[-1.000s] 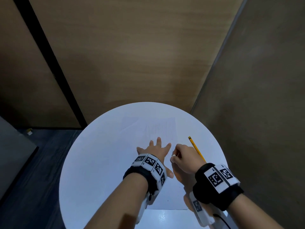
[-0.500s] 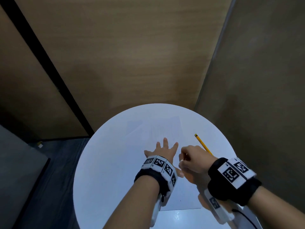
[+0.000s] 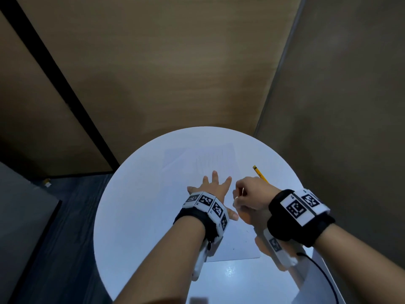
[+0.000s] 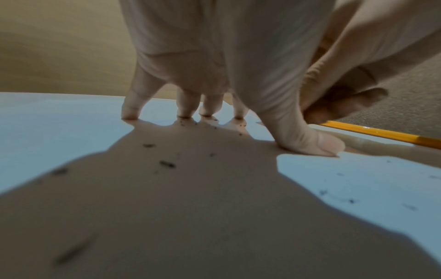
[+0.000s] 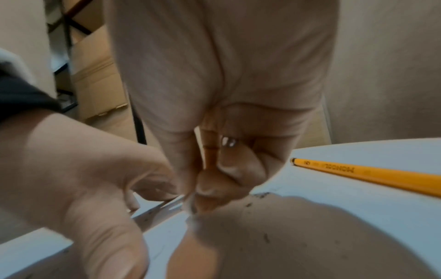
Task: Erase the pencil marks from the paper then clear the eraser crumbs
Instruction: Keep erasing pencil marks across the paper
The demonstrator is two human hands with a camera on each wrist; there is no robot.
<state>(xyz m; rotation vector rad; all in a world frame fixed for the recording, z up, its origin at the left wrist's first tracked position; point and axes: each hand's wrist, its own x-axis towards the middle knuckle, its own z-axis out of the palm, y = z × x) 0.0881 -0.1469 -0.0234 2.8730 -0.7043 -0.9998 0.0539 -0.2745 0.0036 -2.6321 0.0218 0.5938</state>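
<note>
My left hand (image 3: 215, 187) lies flat on the sheet of paper (image 3: 238, 244), fingers straight and spread, the fingertips (image 4: 130, 113) and thumb pressing down on it. The paper sits on a round white table (image 3: 131, 216), its far end reaching toward the far rim, its near edge just ahead of my wrists.

My right hand (image 3: 252, 195) is just to the right of the left, close to its thumb, with the fingers curled tight into a pinch. From the right wrist view the fingertips (image 5: 210, 190) come down onto the paper, and something small and pale shows at their very tip; I take it for the eraser (image 5: 192, 206), but it is mostly hidden and blurred, so I cannot be certain.

Dark eraser crumbs (image 4: 167, 163) are scattered over the paper under and around both hands, some by my left fingertips, more near the right hand. Faint pencil marks (image 3: 210, 160) show on the far part of the sheet, beyond my left fingers.

A yellow pencil (image 3: 259, 174) lies on the table to the right of the paper, just beyond my right hand, touched by neither hand.
</note>
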